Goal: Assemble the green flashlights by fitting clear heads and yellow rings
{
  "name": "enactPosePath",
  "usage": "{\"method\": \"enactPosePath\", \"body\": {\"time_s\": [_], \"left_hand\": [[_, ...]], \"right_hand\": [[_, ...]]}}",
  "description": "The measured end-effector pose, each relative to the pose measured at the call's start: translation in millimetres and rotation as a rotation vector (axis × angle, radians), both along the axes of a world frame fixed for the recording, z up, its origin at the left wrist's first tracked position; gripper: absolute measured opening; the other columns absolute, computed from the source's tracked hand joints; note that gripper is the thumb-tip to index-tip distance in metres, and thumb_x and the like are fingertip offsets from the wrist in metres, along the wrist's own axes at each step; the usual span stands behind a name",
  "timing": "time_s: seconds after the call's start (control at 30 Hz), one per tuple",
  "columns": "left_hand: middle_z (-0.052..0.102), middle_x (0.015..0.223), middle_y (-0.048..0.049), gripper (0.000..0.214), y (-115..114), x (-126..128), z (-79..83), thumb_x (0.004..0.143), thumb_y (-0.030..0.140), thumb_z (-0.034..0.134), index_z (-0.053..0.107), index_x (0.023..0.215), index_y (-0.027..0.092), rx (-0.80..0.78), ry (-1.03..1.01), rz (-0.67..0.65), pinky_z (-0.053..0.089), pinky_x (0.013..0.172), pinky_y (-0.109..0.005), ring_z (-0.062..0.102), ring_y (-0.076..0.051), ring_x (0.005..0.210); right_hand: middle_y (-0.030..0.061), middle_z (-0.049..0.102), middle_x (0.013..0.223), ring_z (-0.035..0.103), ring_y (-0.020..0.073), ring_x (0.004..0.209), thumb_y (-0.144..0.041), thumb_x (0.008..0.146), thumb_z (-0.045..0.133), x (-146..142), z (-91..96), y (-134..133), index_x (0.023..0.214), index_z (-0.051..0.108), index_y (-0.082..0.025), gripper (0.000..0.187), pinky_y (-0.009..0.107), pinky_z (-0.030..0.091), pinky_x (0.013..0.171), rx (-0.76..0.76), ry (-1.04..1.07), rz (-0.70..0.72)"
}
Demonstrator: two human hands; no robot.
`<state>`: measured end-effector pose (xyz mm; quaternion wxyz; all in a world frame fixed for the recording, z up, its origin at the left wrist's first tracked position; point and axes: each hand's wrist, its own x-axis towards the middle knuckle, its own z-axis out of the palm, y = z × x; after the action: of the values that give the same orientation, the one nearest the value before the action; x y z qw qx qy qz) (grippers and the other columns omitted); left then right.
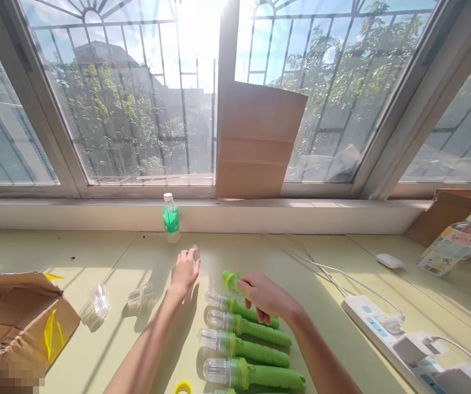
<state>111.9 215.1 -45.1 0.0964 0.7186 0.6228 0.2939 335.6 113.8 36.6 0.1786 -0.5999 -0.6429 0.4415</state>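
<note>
My left hand (184, 270) reaches forward over the pale yellow-green table (301, 279), its fingertips closed on a small grey object (195, 252) I cannot name. My right hand (265, 296) grips a green handled tool (230, 280) near its head, at the top of a row. Below it several more green tools with clear caps (243, 349) lie side by side. Two loose clear caps (140, 296) (99, 301) rest on the table left of my left arm.
A small green-labelled bottle (171, 219) stands by the window ledge. An open cardboard box (17, 323) sits at the left. A white power strip (400, 334) with plugs and cable lies at the right. Cardboard (256, 139) leans on the window. A packet (453, 246) lies far right.
</note>
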Motion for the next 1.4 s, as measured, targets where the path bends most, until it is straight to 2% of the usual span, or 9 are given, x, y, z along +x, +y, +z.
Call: {"method": "enactPosePath", "body": {"time_s": [0.17,0.33,0.53,0.67,0.8,0.9,1.1,1.27,1.4], "left_hand": [[0.053,0.12,-0.0121,0.028,22,7,-0.8,0.085,0.028,0.058,0.058,0.111,0.018,-0.099,0.008,-0.004,0.042,0.091,-0.044,0.05,-0.027,0.112],[0.062,0.094,-0.0077,0.013,15,2,4.6,0.087,0.026,0.056,0.057,0.095,0.015,-0.19,-0.151,-0.081,0.048,0.078,-0.036,0.059,-0.019,0.088],[0.066,0.082,-0.0059,0.031,-16,-13,42.3,0.086,0.043,0.054,0.057,0.098,0.015,-0.287,-0.485,-0.408,0.048,0.049,-0.024,0.061,-0.016,0.069],[0.064,0.074,-0.0056,0.041,-33,-18,69.5,0.082,0.05,0.058,0.065,0.095,0.012,-0.302,-0.653,-0.538,0.05,0.047,-0.025,0.058,-0.013,0.057],[0.065,0.074,-0.0057,0.038,-41,-10,78.5,0.079,0.048,0.065,0.067,0.092,0.012,-0.282,-0.779,-0.58,0.056,0.057,-0.03,0.062,-0.015,0.062],[0.068,0.079,-0.0067,0.033,-47,-3,81.8,0.076,0.042,0.07,0.067,0.091,0.013,-0.22,-0.852,-0.563,0.057,0.071,-0.033,0.066,-0.017,0.074],[0.069,0.086,-0.0065,0.042,-60,1,99.4,0.073,0.036,0.074,0.059,0.108,0.017,-0.119,-0.964,-0.609,0.055,0.075,-0.03,0.066,-0.019,0.084],[0.065,0.102,-0.0105,0.058,-59,11,94.9,0.085,0.056,0.053,0.04,0.128,0.02,-0.146,-1.009,-0.625,0.052,0.055,-0.026,0.064,-0.015,0.067],[0.066,0.1,-0.0112,0.054,-54,26,71.8,0.094,0.058,0.021,0.046,0.119,0.018,-0.216,-0.616,-0.538,0.053,0.059,-0.029,0.066,-0.018,0.076]], "right_hand": [[0.002,0.063,0.072,0.049,0.0082,0.032,-0.049,0.088,0.043,-4,3.7,-1,0.073,0.049,-0.02,0.033,0.02,0.032,0.03,0.037,-0.008,0.02],[0.0029,0.065,0.074,0.049,0.0092,0.035,-0.047,0.09,0.041,0,4.3,3,0.081,0.06,-0.018,0.036,0.022,0.035,0.036,0.113,-0.025,0.042],[0.0027,0.068,0.08,0.059,0.0168,0.064,-0.046,0.089,0.046,5,10.8,9,0.105,0.07,-0.021,0.038,0.027,0.043,0.063,0.321,-0.061,0.03],[0.0057,0.072,0.088,0.062,0.0237,0.081,-0.044,0.088,0.047,3,15.9,5,0.117,0.068,-0.022,0.042,0.029,0.044,0.069,0.403,-0.118,0.031],[0.004,0.072,0.085,0.061,0.023,0.079,-0.042,0.088,0.048,-5,24.0,-1,0.112,0.07,-0.022,0.038,0.029,0.044,0.071,0.475,-0.066,0.086],[0.0008,0.068,0.077,0.055,0.0154,0.062,-0.044,0.089,0.046,-11,25.3,-4,0.099,0.072,-0.02,0.037,0.025,0.04,0.06,0.456,0.043,0.089],[0.0014,0.062,0.064,0.04,0.0085,0.039,-0.053,0.088,0.043,-18,10.0,-2,0.091,0.058,-0.017,0.04,0.021,0.025,0.04,-0.069,0.638,0.135],[0.0009,0.057,0.058,0.039,0.0092,0.04,-0.043,0.089,0.038,-19,6.9,3,0.095,0.057,-0.015,0.034,0.023,0.027,0.042,-0.01,0.89,0.108],[0.0005,0.054,0.058,0.041,0.0117,0.044,-0.044,0.089,0.032,-18,9.5,4,0.098,0.056,-0.016,0.038,0.025,0.031,0.044,0.074,0.972,0.06]]}}
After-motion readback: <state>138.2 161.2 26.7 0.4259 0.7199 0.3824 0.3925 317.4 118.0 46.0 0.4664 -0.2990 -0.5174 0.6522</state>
